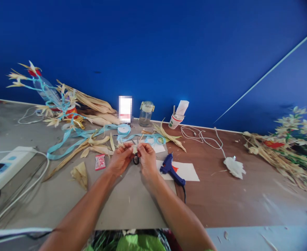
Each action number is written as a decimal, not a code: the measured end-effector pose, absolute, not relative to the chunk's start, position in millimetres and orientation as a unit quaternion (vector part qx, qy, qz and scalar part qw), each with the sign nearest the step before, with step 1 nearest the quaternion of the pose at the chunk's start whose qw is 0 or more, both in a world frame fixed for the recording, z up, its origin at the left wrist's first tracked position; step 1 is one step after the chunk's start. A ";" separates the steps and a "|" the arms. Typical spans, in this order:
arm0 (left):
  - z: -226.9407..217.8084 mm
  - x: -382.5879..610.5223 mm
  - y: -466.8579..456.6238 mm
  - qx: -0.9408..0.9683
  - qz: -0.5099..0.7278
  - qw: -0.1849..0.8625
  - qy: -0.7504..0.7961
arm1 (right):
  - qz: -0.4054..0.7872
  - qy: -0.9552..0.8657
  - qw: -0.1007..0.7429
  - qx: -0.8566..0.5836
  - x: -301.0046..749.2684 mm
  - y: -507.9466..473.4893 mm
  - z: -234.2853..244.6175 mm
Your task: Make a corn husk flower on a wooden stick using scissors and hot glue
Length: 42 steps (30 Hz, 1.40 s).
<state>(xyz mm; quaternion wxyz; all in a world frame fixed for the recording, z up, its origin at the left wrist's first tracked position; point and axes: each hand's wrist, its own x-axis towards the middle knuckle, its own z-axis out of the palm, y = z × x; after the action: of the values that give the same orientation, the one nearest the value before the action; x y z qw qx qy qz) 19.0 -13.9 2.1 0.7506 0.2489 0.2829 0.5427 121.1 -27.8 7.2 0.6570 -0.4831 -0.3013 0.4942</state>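
Note:
Over the middle of the table, my left hand (121, 158) and my right hand (147, 159) come close together, fingers closed in a pinch. Between the fingertips is a small pale piece of corn husk (134, 149), mostly hidden by the fingers. Black scissors handles (136, 159) show just below and between the hands; the blades are out of sight. Behind the hands lie a light-blue ribbon (136, 136) and its roll (124, 129). A blue hot glue gun (172, 169) rests on white paper (190, 171) to the right of my right hand.
Dried husks (91, 104) and husk flowers on blue stems (62, 104) stand at the back left. A glass jar (146, 114) and a paper cup (176, 120) are near the wall. A power strip (15, 162) with cables is at left; a flower bundle (278, 150) lies right.

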 end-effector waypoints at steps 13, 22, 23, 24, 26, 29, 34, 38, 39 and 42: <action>1.9 15.5 -8.4 0.280 0.567 0.676 0.378 | 0.339 -0.512 0.494 -0.615 141.4 -26.4 14.8; -1.0 10.6 -3.2 0.314 0.582 0.628 0.410 | 0.111 -0.675 0.064 -0.727 156.3 -36.5 23.9; -1.6 10.6 -3.3 0.319 0.580 0.626 0.412 | 0.100 -0.682 0.051 -0.723 153.1 -37.1 21.3; -2.2 10.5 -3.4 0.321 0.579 0.625 0.413 | 0.091 -0.688 0.040 -0.719 150.3 -37.1 18.4; -3.4 10.4 -3.6 0.322 0.578 0.625 0.415 | 0.076 -0.696 0.028 -0.714 146.4 -35.8 12.3; -5.1 10.1 -3.7 0.328 0.574 0.623 0.419 | 0.063 -0.701 0.026 -0.710 145.4 -32.8 5.5; -6.5 10.3 -3.5 0.326 0.567 0.622 0.431 | 0.059 -0.705 0.008 -0.707 147.3 -30.9 5.0; -6.6 10.7 -2.8 0.320 0.566 0.629 0.426 | 0.079 -0.691 0.043 -0.718 151.3 -29.8 10.2; -6.6 10.7 -2.6 0.317 0.568 0.630 0.424 | 0.096 -0.684 0.064 -0.721 153.6 -28.6 11.5; -6.2 10.5 -2.4 0.301 0.569 0.642 0.417 | 0.184 -0.639 0.154 -0.731 163.6 -22.2 13.7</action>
<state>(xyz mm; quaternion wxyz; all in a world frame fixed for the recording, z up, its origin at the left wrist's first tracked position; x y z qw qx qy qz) 10.5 -2.4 -6.2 0.6418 0.3011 0.4169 0.5688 163.6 -22.2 13.7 0.1535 -0.7313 -0.6386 0.1838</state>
